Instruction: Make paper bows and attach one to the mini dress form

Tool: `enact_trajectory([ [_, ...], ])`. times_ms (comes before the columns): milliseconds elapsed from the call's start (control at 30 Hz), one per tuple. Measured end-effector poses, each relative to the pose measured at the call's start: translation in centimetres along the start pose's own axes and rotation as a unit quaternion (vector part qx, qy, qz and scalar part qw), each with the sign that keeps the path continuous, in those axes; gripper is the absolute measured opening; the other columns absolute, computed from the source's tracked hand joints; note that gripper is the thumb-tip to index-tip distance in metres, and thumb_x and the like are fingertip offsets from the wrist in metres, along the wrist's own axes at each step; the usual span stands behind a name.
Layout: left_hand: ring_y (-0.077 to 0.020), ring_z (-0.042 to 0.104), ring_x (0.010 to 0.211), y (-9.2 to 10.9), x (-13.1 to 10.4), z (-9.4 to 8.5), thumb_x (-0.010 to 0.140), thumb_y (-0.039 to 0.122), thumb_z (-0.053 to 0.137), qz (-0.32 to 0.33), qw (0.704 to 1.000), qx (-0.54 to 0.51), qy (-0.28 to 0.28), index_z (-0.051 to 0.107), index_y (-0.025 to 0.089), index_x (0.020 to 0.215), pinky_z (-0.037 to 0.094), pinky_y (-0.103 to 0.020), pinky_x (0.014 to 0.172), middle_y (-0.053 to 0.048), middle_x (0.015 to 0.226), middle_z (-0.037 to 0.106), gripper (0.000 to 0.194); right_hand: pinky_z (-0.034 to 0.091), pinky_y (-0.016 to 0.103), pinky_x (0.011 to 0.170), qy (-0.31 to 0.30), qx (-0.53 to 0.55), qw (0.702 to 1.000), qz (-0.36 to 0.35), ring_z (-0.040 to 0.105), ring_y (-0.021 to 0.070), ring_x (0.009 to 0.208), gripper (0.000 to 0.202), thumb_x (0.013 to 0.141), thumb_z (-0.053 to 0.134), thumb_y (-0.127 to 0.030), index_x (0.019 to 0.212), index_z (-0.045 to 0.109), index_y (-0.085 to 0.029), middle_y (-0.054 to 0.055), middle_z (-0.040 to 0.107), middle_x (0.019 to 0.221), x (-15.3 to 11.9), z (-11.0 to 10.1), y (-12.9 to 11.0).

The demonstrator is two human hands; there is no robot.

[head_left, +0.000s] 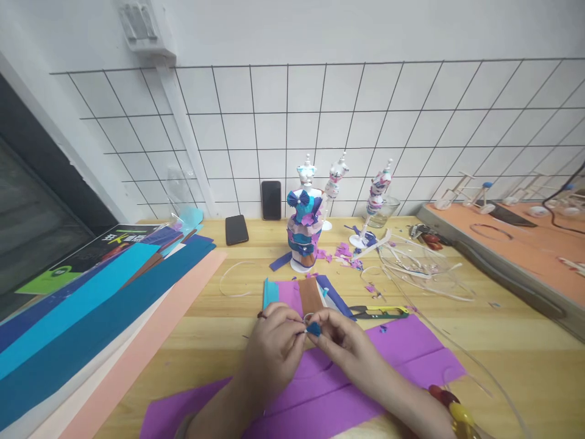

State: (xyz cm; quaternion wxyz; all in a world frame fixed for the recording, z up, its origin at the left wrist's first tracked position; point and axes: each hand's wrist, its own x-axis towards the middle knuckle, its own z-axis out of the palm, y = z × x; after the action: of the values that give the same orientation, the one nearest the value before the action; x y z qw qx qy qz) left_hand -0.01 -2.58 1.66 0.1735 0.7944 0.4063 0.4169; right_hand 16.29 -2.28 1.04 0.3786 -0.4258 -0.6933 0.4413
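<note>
A small piece of dark blue crepe paper (313, 329) is held between my two hands, just above the table. My left hand (278, 344) is closed in a pinch at its left end, where something small and pale shows between the fingertips. With thumb and fingers, my right hand (342, 338) grips the right side of the same piece. Under both wrists lies a purple crepe paper sheet (406, 353). Just beyond the fingers are a folded brown paper strip (310, 295), a blue roll (336, 296) and green-and-black thread snips (381, 312).
A small dress form (305, 228) in blue and purple paper ruffles stands ahead, with two slimmer forms behind. Long paper strips (114, 317) cover the left side. Two phones (236, 230) rest near the wall. Clear cord (425, 274), paper scraps and an orange-topped board (512, 244) are on the right.
</note>
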Motion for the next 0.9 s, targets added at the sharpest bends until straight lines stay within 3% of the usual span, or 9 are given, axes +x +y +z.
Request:
enact_trajectory([
  [200, -0.0175, 0.054, 0.08, 0.3, 0.3, 0.1, 0.073, 0.013, 0.053, -0.174, 0.973, -0.15, -0.029, 0.064, 0.017, 0.07, 0.042, -0.03, 0.074, -0.005, 0.079, 0.059, 0.012, 0.035, 0.022, 0.051, 0.014, 0.056, 0.997, 0.044, 0.04, 0.0104, 0.055, 0.022, 0.078, 0.053, -0.034, 0.09, 0.055, -0.016, -0.001, 0.049, 0.069, 0.4, 0.2, 0.4],
  [400, -0.0168, 0.054, 0.077, -0.3, 0.4, 0.3, 0.069, 0.018, 0.058, -0.272, 0.913, -0.303, -0.038, 0.065, 0.015, 0.065, 0.042, -0.028, 0.071, -0.004, 0.078, 0.058, 0.008, 0.034, 0.022, 0.051, 0.028, 0.067, 0.996, 0.051, 0.039, 0.01, 0.054, 0.023, 0.075, 0.056, -0.032, 0.088, 0.058, -0.014, -0.002, 0.046, 0.063, 0.5, 0.1, 0.3],
  [500, -0.017, 0.055, 0.077, -0.3, 0.4, 0.4, 0.068, 0.02, 0.059, -0.294, 0.89, -0.346, -0.048, 0.066, 0.014, 0.066, 0.042, -0.028, 0.072, -0.005, 0.078, 0.06, 0.009, 0.034, 0.023, 0.052, 0.012, 0.077, 0.996, 0.048, 0.039, 0.0101, 0.054, 0.019, 0.076, 0.055, -0.031, 0.083, 0.059, -0.014, -0.003, 0.045, 0.061, 0.6, 0.0, 0.2],
  [667, -0.0158, 0.053, 0.074, -0.4, 0.4, 0.3, 0.068, 0.02, 0.06, -0.297, 0.887, -0.349, -0.051, 0.066, 0.014, 0.064, 0.041, -0.027, 0.07, -0.004, 0.075, 0.059, 0.009, 0.037, 0.024, 0.059, 0.004, 0.063, 0.998, 0.015, 0.044, 0.012, 0.061, 0.019, 0.077, 0.055, -0.029, 0.064, 0.058, -0.015, -0.001, 0.046, 0.063, 0.6, -0.3, 0.4],
  [900, -0.0128, 0.05, 0.069, -0.8, 0.4, 0.2, 0.07, 0.022, 0.06, -0.307, 0.877, -0.36, -0.078, 0.065, 0.014, 0.064, 0.04, -0.024, 0.065, -0.001, 0.072, 0.056, 0.011, 0.042, 0.027, 0.063, 0.009, 0.097, 0.995, 0.025, 0.051, 0.0143, 0.066, 0.016, 0.076, 0.056, -0.03, 0.075, 0.062, -0.015, 0.002, 0.055, 0.07, 0.5, -0.2, 0.9],
])
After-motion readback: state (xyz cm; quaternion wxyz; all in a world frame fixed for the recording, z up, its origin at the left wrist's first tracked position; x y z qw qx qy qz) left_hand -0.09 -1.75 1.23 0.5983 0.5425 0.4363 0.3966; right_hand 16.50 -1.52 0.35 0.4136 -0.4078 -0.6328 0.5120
